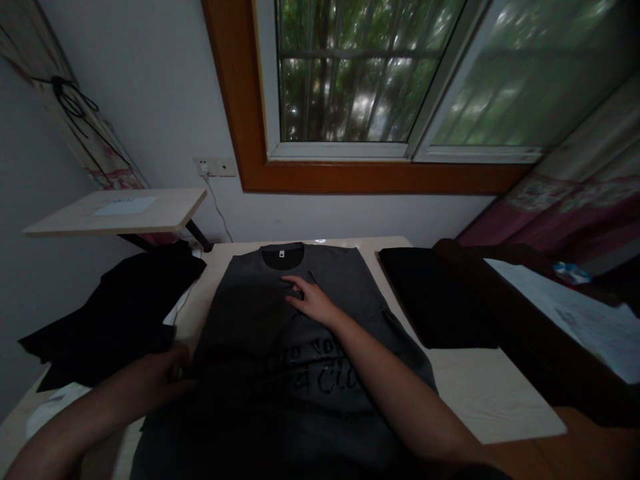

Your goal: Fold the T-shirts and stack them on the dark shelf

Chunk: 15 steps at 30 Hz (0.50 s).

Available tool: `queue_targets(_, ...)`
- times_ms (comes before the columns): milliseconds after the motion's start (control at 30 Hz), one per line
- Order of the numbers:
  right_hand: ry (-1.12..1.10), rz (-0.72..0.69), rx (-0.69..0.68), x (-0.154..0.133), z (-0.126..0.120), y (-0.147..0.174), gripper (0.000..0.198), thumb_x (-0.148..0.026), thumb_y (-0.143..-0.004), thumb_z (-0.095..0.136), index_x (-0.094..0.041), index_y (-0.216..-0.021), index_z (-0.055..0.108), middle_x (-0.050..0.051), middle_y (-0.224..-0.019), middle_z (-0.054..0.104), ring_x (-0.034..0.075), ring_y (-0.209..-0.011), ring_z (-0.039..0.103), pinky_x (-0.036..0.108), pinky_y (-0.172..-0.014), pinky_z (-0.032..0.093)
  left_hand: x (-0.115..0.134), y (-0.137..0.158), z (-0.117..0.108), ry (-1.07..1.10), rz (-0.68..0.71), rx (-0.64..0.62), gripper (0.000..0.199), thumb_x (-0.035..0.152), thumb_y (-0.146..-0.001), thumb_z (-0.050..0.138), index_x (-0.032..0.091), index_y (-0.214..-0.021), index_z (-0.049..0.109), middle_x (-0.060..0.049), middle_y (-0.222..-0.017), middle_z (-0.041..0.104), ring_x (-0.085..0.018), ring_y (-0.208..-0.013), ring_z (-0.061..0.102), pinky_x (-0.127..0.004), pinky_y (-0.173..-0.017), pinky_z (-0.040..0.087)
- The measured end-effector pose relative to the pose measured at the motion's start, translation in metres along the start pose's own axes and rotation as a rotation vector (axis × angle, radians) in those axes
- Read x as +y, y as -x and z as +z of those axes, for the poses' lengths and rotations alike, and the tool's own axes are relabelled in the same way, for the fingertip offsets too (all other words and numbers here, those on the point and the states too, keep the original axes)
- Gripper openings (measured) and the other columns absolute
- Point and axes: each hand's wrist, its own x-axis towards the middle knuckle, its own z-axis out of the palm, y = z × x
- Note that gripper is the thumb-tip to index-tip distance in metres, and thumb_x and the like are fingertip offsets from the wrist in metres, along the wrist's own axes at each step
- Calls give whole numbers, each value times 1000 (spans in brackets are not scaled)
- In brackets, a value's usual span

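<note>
A dark grey T-shirt (pixel 240 313) lies spread out on the pale table, its neckline with a small white label toward the window. Black lettering runs across its front, partly covered by my right forearm. My right hand (pixel 313 303) rests on the upper chest of the shirt, fingers stretched and apart, holding nothing. At the shirt's left edge is my left hand (pixel 163 377), thumb and fingers apart; it is dim there, and whether it touches the cloth is hard to see. The shirt's lower end fades into shadow.
Dark clothing (pixel 125 307) is heaped on the left, beside a small raised shelf (pixel 175 207) bearing a paper. To the right lies a folded black garment (pixel 435 293), then a brown surface with a large paper sheet (pixel 565 310). A wall and window (pixel 370 87) stand behind the table (pixel 490 393).
</note>
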Motion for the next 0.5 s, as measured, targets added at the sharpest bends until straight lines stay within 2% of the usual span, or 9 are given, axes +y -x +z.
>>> queue_targets(67,12,-3,-1,-2,0,0,57,-23,-88,67,-27,-143,53,3,-102,63,14,-77,60,26,-75,46,5,-12,-10,43,14,-113,35,58,-86,51,28,-88,68,-1,-82,74,-21,-72,70,-29,-62,50)
queue_targets(100,17,-1,-2,-2,0,0,57,-23,-88,67,-27,-143,53,3,-102,63,13,-76,59,26,-74,46,8,-22,-16,33,3,-97,39,60,-89,47,27,-88,68,-2,-81,73,-22,-72,69,-30,-63,50)
queue_targets(233,40,2,-8,-2,1,0,57,-24,-88,67,-26,-143,53,4,-103,63,14,-77,59,26,-75,45,14,-82,-38,-112,19,236,43,58,-90,44,25,-100,69,-7,-101,72,-25,-87,69,-34,-78,50)
queue_targets(300,46,-7,-11,-1,2,0,57,-24,-88,66,-26,-143,53,4,-104,63,14,-78,60,26,-76,45,17,-117,-41,-153,42,345,42,54,-90,45,23,-105,68,-9,-110,70,-25,-94,68,-34,-83,50)
queue_targets(400,43,-23,-10,-1,1,0,56,-25,-89,66,-25,-143,53,4,-104,64,15,-80,61,27,-77,46,24,-160,-39,-172,83,405,41,49,-89,47,19,-110,66,-12,-113,67,-25,-102,66,-34,-89,49)
queue_targets(500,38,-28,-14,-3,-1,1,57,-25,-89,67,-25,-144,52,4,-103,64,15,-82,61,27,-79,46,36,-184,-34,-257,61,393,33,46,-86,53,18,-98,66,-12,-102,68,-26,-97,66,-35,-87,50)
